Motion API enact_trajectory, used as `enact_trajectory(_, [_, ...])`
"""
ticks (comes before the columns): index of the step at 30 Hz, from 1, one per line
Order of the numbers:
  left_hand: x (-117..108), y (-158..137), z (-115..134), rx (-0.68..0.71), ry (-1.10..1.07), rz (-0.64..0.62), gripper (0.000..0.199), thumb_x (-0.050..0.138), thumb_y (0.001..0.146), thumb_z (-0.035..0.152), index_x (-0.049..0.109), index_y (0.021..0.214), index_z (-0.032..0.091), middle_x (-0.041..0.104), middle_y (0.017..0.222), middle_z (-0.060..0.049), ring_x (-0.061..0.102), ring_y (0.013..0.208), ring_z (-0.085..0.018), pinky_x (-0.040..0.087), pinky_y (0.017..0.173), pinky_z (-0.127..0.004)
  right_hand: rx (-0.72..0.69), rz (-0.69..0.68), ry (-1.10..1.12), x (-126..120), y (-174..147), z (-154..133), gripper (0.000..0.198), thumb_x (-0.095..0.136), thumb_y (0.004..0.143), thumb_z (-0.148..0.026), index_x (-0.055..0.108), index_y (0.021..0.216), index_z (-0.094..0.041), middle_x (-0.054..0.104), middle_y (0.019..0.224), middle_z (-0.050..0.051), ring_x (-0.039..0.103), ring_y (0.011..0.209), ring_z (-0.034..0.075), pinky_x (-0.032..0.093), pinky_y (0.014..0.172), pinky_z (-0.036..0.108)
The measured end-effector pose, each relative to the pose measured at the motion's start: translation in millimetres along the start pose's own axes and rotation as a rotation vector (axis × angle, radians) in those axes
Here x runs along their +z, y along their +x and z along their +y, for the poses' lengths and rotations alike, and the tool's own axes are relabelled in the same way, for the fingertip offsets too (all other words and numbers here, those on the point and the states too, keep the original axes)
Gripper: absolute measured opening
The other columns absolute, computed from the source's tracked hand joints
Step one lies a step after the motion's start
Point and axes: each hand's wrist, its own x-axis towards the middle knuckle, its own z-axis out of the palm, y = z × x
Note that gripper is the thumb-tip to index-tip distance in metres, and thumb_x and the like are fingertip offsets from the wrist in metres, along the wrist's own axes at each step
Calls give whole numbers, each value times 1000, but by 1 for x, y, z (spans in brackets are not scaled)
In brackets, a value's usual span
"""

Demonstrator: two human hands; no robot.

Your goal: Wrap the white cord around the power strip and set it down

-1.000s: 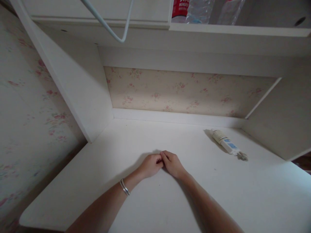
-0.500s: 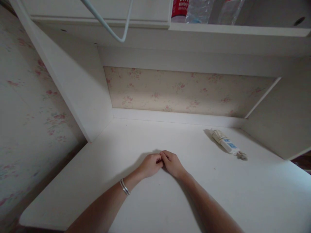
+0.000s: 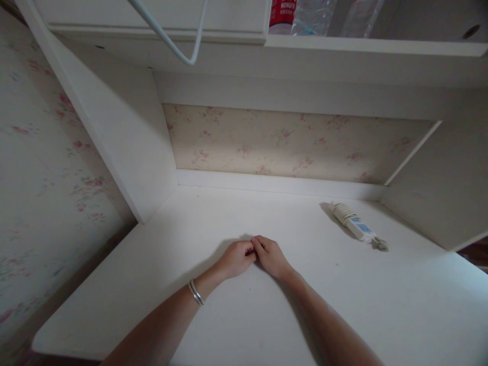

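My left hand [image 3: 237, 259] and my right hand [image 3: 271, 258] rest together on the white desk [image 3: 244, 315], touching at the fingertips. The fingers of both are curled inward, and no object shows between them. A silver bangle [image 3: 196, 293] circles my left wrist. Off to the right of my hands lies a white power strip [image 3: 360, 229] with its cord [image 3: 343, 213] wound round one end. It sits apart from both hands.
Above the desk runs a shelf [image 3: 373, 47] holding a red-labelled bottle [image 3: 282, 15] and clear plastic bottles [image 3: 313, 18]. A pale bent rod [image 3: 168, 38] hangs at the upper left. Side panels [image 3: 125, 122] bound the desk, with floral wallpaper [image 3: 282, 142] behind.
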Motion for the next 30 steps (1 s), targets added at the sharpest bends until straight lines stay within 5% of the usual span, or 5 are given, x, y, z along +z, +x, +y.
enact_trajectory(30, [0,1,-1,-2,10,2,16,47,77,19,61,71,16,62,68,0,52,63,-13,34,56,-23,-12,3,2,-1,0,-4,39,32,97,-37,54,70,-20,58,69,0,53,65,13,37,64,24])
